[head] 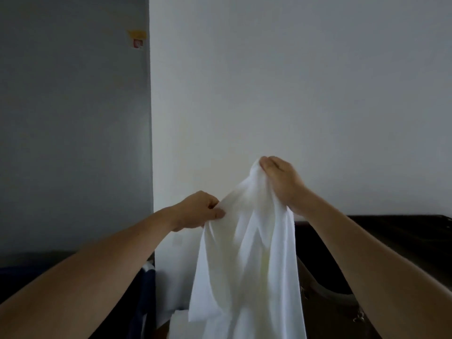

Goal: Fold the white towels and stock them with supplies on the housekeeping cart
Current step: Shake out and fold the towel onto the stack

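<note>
Across the upper half of the view stands a plain white painted wall (305,81), and left of it a darker grey wall panel (73,118) meets it at a vertical edge. Before the white wall, held up in mid-air, hangs the soft white cloth towel (244,260), unfolded, falling in long loose folds past the bottom of the view. Behind it on the right lies a dark, nearly black piece of furniture (391,241); what it is cannot be told. Two bare forearms (97,277) reach in from the lower corners. The right hand (281,182) is the higher one: its fingers and thumb are closed together on the top of the towel, bunching it at the peak. The left hand (199,211), lower, pinches the towel's edge between thumb and curled fingers. Beside the towel's lower left shows a blurred flat white pile (178,324), and next to that a dark blue cloth (146,277). High on the grey panel sticks a small yellow strip of tape (138,34) with a little red-and-white label (137,43) beneath it
</note>
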Available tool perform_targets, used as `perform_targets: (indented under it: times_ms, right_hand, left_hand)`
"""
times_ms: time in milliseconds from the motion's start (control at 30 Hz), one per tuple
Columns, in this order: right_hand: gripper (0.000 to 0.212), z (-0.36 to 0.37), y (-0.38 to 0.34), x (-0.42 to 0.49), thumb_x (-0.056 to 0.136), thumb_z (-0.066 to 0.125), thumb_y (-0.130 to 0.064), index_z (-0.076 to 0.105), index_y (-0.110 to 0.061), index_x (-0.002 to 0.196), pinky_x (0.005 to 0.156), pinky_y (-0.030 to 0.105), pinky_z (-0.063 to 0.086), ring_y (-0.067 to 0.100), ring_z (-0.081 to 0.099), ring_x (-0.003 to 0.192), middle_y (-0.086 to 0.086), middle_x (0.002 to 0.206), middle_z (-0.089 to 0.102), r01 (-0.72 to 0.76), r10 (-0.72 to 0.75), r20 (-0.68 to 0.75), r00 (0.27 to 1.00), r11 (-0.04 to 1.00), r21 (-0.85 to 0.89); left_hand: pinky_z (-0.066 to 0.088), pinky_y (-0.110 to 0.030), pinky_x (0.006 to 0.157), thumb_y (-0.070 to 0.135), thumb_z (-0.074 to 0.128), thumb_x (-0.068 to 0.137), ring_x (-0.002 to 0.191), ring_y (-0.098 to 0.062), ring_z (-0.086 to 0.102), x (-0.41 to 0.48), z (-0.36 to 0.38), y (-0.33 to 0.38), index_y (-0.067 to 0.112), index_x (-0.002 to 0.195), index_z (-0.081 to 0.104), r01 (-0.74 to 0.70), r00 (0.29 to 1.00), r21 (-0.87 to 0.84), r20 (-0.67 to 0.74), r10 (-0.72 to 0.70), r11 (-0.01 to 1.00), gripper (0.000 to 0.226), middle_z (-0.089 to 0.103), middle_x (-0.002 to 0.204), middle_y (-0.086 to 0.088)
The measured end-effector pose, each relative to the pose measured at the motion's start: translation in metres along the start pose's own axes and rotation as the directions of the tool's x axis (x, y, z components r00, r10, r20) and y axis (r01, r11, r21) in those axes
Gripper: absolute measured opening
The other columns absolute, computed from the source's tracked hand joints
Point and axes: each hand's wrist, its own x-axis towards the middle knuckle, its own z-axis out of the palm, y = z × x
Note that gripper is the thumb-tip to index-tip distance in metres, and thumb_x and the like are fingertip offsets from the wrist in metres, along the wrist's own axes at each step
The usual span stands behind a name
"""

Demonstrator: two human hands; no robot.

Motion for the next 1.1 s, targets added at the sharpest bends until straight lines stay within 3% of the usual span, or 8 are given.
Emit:
perform_targets:
  times_ms: [67,233,467,567,700,867,967,1100]
  right_hand:
    - [0.043,-0.010,-0.002,0.012,0.103,0.048,-0.029,0.045,-0.019,0.062,0.046,0.014,0.031,-0.003,0.040,0.044,-0.021,0.046,0.045,0.026,-0.028,-0.096,0.995,0.999,-0.025]
    - [0.043,-0.025,0.000,0.029,0.099,0.045,-0.039,0.038,-0.021,0.061,0.051,0.029,0.033,0.003,0.036,0.045,-0.013,0.048,0.041,-0.024,-0.007,-0.228,0.974,0.991,-0.134]
    - [0.042,-0.039,0.012,0.033,0.098,0.044,-0.037,0.036,-0.021,0.060,0.059,0.033,0.033,0.016,0.036,0.055,-0.005,0.058,0.037,-0.097,0.044,-0.396,0.917,0.988,-0.116]
    - [0.042,-0.047,0.022,0.033,0.098,0.043,-0.037,0.036,-0.020,0.061,0.063,0.035,0.035,0.017,0.036,0.056,-0.004,0.060,0.038,-0.131,0.070,-0.429,0.900,0.985,-0.113]
    - [0.043,-0.058,0.031,0.032,0.098,0.043,-0.035,0.035,-0.018,0.060,0.062,0.037,0.034,0.018,0.034,0.055,-0.002,0.060,0.036,-0.185,0.121,-0.465,0.877,0.978,-0.097]
    - [0.043,-0.077,0.017,0.048,0.099,0.042,-0.032,0.040,-0.014,0.060,0.061,0.034,0.035,0.020,0.039,0.059,0.000,0.062,0.040,-0.195,0.114,-0.539,0.834,0.976,-0.095]
    - [0.044,-0.082,0.010,0.052,0.098,0.043,-0.029,0.038,-0.014,0.056,0.058,0.033,0.033,0.022,0.038,0.057,0.003,0.061,0.040,-0.195,0.089,-0.565,0.820,0.972,-0.130]
    - [0.046,-0.056,0.031,0.032,0.100,0.047,-0.025,0.042,-0.014,0.056,0.066,0.038,0.039,0.028,0.049,0.070,0.017,0.071,0.048,-0.279,0.146,-0.430,0.891,0.923,-0.266]
  left_hand:
    - [0.059,-0.039,0.081,0.028,0.065,0.096,0.086,-0.030,0.069,-0.003,-0.004,-0.024,0.000,0.097,0.072,0.063,0.998,-0.038,0.027,-0.062,0.997,0.029,0.072,0.098,-0.016]
    - [0.046,-0.011,0.058,0.040,0.066,0.094,0.067,-0.004,0.063,-0.009,-0.013,-0.061,0.022,0.078,0.074,0.143,0.988,0.010,0.062,-0.143,0.990,0.025,0.072,0.075,0.011]
    - [0.049,-0.021,0.060,0.042,0.069,0.090,0.062,-0.008,0.061,-0.015,-0.025,-0.104,0.019,0.074,0.067,0.182,0.982,-0.058,0.064,-0.178,0.982,0.028,0.065,0.068,0.008]
    - [0.057,-0.027,0.072,0.041,0.069,0.088,0.078,-0.015,0.071,-0.017,-0.034,-0.114,0.007,0.092,0.067,0.192,0.980,-0.203,-0.009,-0.198,0.960,0.033,0.074,0.082,-0.001]
    - [0.061,-0.034,0.072,0.038,0.071,0.079,0.095,-0.028,0.072,-0.016,-0.048,-0.101,-0.004,0.113,0.065,0.017,0.941,-0.680,-0.236,-0.241,0.733,0.055,0.073,0.109,-0.015]
    - [0.061,-0.036,0.073,0.026,0.068,0.092,0.088,-0.023,0.071,0.012,-0.086,-0.033,-0.001,0.113,0.067,-0.191,0.864,-0.844,-0.387,-0.321,0.502,0.034,0.071,0.109,-0.015]
    - [0.060,-0.041,0.074,0.026,0.076,0.087,0.082,-0.024,0.071,0.028,-0.102,0.004,0.004,0.109,0.069,-0.166,0.796,-0.839,-0.425,-0.432,0.518,0.031,0.073,0.102,-0.011]
    - [0.057,-0.037,0.051,0.015,0.076,0.087,0.063,-0.026,0.068,0.032,-0.063,0.033,-0.003,0.096,0.068,-0.009,0.824,-0.790,-0.353,-0.443,0.614,0.022,0.070,0.089,-0.018]
